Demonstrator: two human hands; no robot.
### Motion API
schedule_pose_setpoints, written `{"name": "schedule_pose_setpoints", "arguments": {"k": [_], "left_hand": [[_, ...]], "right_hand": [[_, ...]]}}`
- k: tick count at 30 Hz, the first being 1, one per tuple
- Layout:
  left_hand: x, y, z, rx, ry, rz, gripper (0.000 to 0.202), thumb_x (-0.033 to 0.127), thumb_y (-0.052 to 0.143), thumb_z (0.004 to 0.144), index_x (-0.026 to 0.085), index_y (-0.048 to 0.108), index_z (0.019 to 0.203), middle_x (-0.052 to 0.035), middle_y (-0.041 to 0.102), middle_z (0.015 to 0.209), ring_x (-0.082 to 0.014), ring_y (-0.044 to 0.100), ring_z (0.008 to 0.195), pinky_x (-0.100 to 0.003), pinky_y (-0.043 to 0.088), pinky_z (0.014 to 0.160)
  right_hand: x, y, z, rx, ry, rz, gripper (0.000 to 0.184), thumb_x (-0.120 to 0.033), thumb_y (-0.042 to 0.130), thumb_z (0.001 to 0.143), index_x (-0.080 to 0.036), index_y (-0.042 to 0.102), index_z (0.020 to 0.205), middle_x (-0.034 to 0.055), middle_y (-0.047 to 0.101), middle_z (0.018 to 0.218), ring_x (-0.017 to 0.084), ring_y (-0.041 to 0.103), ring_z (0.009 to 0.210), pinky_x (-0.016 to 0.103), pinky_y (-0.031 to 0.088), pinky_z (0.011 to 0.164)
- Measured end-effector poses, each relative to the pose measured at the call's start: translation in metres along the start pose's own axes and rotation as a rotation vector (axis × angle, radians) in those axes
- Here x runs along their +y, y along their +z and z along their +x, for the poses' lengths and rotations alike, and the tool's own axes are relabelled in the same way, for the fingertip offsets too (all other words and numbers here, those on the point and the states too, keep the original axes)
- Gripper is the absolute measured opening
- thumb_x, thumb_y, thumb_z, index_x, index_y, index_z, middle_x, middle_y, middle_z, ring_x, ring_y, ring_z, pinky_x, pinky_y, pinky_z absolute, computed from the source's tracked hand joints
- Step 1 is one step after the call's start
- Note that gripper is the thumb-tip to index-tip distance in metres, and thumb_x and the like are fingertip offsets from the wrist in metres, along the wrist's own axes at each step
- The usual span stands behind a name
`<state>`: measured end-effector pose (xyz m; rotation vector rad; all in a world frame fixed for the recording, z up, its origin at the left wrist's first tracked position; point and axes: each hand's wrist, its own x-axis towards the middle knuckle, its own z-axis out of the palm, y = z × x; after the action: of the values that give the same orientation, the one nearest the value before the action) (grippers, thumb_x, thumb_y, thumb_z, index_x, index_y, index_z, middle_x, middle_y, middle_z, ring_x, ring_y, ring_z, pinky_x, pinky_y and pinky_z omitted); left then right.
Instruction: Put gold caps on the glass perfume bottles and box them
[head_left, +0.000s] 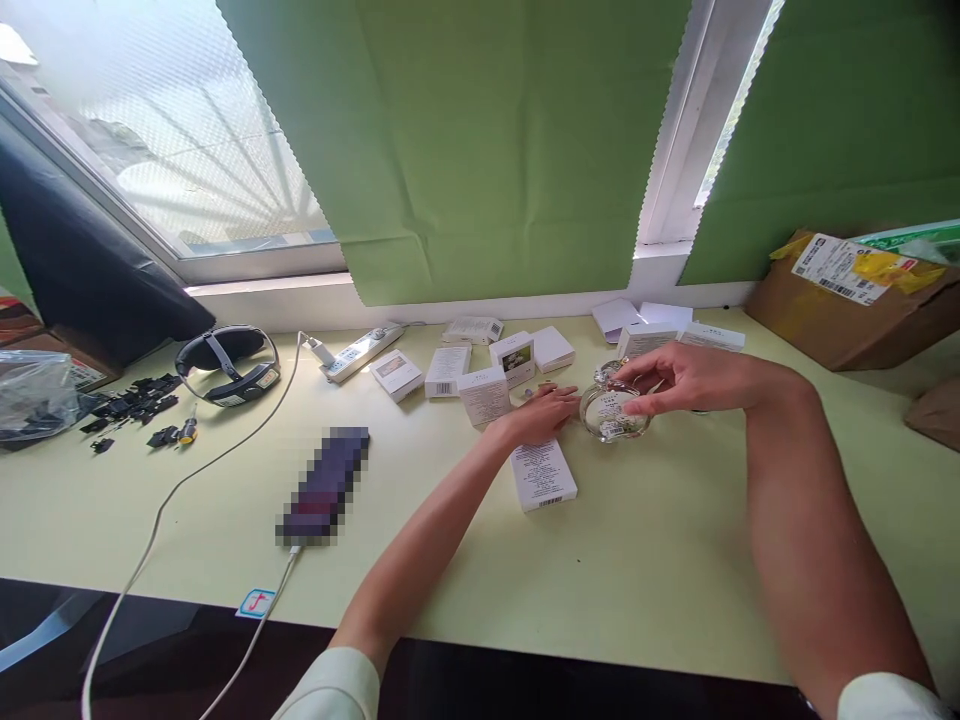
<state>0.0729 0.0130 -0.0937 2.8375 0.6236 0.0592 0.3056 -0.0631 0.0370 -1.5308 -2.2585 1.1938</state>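
My right hand (671,380) pinches a clear, rounded glass bottle, seemingly a perfume bottle (616,415), near its top and holds it just over the table. Small dark print shows on the bottle. My left hand (546,412) lies low on the table to the left of the bottle, fingers stretched out towards it. Some small shiny items by its knuckles are too small to name. Just below the left hand, a white printed box (544,475) lies flat with a barcode on its near edge. Another white box (484,395) stands beside the left wrist.
Several white boxes (448,370) are spread along the back, others behind my right hand. A power strip (364,352), a headset (229,365), black pieces (135,402) and a pixelated phone (324,485) on a white cable occupy the left. A cardboard carton (847,310) stands back right.
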Motion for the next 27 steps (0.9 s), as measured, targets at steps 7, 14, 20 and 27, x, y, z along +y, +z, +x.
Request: {"name": "schedule_pose_setpoints", "arguments": {"k": [7,14,20,27], "left_hand": [[0.001,-0.005,0.001,0.037,-0.046,0.009,0.038,0.015,0.037,0.095,0.018,0.054,0.129,-0.0097,0.06,0.131,-0.0206,0.052,0.125,-0.037,0.035,0.108],[-0.001,-0.002,0.002,0.09,-0.111,0.065,0.028,0.022,0.048,0.091,0.017,0.068,0.11,-0.0099,0.065,0.12,-0.0251,0.055,0.117,-0.04,0.032,0.106],[-0.004,0.003,0.001,0.132,-0.151,0.112,0.029,0.01,0.047,0.087,0.018,0.07,0.103,-0.0088,0.067,0.112,-0.0242,0.056,0.11,-0.042,0.031,0.104],[-0.007,0.005,0.001,0.136,-0.139,0.096,0.027,0.001,0.049,0.079,0.017,0.071,0.085,-0.0083,0.068,0.098,-0.0228,0.058,0.101,-0.041,0.032,0.098]], "right_hand": [[0.015,-0.011,-0.013,0.076,0.097,-0.015,0.065,-0.061,0.067,0.077,-0.023,0.063,0.129,0.007,0.073,0.099,0.025,0.065,0.09,0.033,0.047,0.074],[0.012,-0.011,-0.016,0.056,0.125,0.005,0.069,-0.061,0.066,0.079,-0.017,0.06,0.131,0.0086,0.071,0.104,0.023,0.067,0.089,0.032,0.046,0.076],[0.008,-0.011,-0.012,0.032,0.15,-0.021,0.067,-0.061,0.067,0.077,-0.021,0.061,0.131,0.0069,0.073,0.103,0.024,0.068,0.09,0.033,0.045,0.073],[0.013,-0.007,-0.004,0.004,0.138,-0.058,0.067,-0.061,0.067,0.074,-0.026,0.062,0.131,0.0062,0.073,0.112,0.027,0.071,0.087,0.035,0.05,0.077]]}}
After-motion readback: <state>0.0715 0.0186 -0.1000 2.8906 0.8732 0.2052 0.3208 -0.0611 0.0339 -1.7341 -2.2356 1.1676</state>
